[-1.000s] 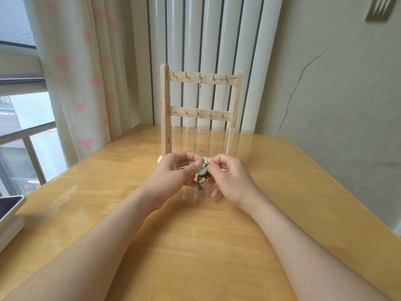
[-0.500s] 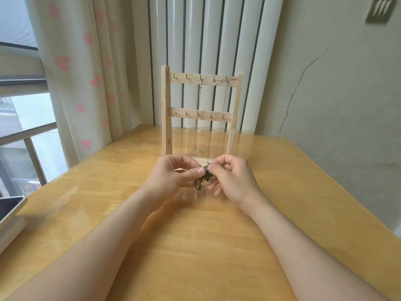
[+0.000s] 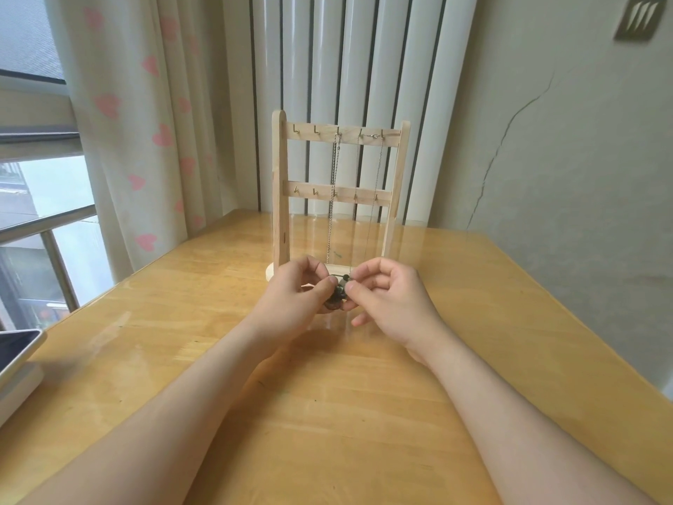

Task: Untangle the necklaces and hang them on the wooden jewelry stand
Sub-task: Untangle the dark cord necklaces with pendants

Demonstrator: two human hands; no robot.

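- At the far left edge we see a tablet (image 3: 16,349) on the wooden table (image 3: 364,413).
- Our left hand (image 3: 295,297) pinches the dark tangled necklace (image 3: 337,297) just above the table.
- Behind it stands the wooden jewelry stand (image 3: 278,191), two thin chains (image 3: 332,198) hanging from its top hooks.
- Our right hand (image 3: 389,304) pinches the same tangle; its pendant seems round, though mostly hidden.

A single head-worn view was provided, directed forward and downward at the wooden jewelry stand (image 3: 337,198), seen frontally from near, across the table (image 3: 510,322).
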